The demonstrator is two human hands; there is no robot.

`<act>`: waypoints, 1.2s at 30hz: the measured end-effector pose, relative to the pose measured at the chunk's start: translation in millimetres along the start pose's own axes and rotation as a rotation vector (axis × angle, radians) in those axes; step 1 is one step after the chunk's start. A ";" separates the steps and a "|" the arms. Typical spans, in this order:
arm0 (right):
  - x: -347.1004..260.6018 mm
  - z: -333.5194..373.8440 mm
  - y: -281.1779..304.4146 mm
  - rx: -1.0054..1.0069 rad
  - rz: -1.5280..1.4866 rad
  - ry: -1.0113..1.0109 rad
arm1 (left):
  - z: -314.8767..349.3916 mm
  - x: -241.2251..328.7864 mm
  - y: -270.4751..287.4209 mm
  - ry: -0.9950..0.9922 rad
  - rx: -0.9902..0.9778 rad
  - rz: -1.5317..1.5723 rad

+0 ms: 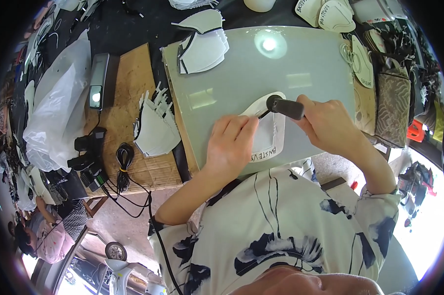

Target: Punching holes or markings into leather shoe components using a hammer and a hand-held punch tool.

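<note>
A curved white shoe-upper piece [279, 129] with lettering along its lower edge lies on a smooth grey-green board [310, 64]. Over its upper end, my right hand [327, 123] is closed around a black hammer [287, 108], whose round dark head is above the piece. My left hand [233, 142] rests on the piece's left side, fingers pressed together. A thin black strip [264, 115] runs from its fingertips toward the hammer head. The hammer head hides part of the piece's upper edge, and my left fingers cover its left part.
White cut pieces are stacked on the board's upper left [204, 51] and on the cardboard [155, 128] beside it. Left of these lie a coiled black cable [124, 156], a dark device [99, 81] and a plastic bag [57, 113]. Another person [52, 241] is at lower left.
</note>
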State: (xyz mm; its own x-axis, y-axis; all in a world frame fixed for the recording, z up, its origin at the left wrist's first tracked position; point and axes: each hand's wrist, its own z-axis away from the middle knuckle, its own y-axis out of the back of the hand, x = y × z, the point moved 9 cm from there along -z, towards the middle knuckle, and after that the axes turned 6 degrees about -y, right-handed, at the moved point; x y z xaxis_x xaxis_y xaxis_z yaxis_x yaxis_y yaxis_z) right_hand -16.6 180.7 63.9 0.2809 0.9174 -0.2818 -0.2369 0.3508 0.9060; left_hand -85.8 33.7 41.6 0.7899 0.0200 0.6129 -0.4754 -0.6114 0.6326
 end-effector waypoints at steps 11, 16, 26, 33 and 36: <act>-4.6 1.2 -5.8 -0.010 -0.011 -0.007 | 8.8 19.6 -9.5 -0.191 -0.052 -0.231; -12.4 2.6 -16.6 -0.126 0.036 0.013 | 4.6 20.5 -7.1 -0.210 -0.055 -0.217; -5.2 6.7 -30.4 -0.167 0.030 -0.036 | 5.9 -3.3 2.5 0.028 0.005 0.049; -18.8 0.6 -8.4 -0.007 -0.043 0.044 | 14.2 14.3 -1.8 -0.152 -0.040 -0.102; -20.1 0.9 -18.8 -0.076 -0.077 0.029 | 10.7 1.6 0.4 -0.038 -0.002 -0.042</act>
State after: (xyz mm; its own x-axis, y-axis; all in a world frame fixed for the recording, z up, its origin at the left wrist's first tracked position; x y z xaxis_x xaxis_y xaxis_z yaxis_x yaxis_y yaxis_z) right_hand -17.0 155.5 52.8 0.2744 0.8918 -0.3597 -0.2857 0.4328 0.8550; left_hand -80.5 25.0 37.7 0.8232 0.0155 0.5675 -0.4424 -0.6090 0.6584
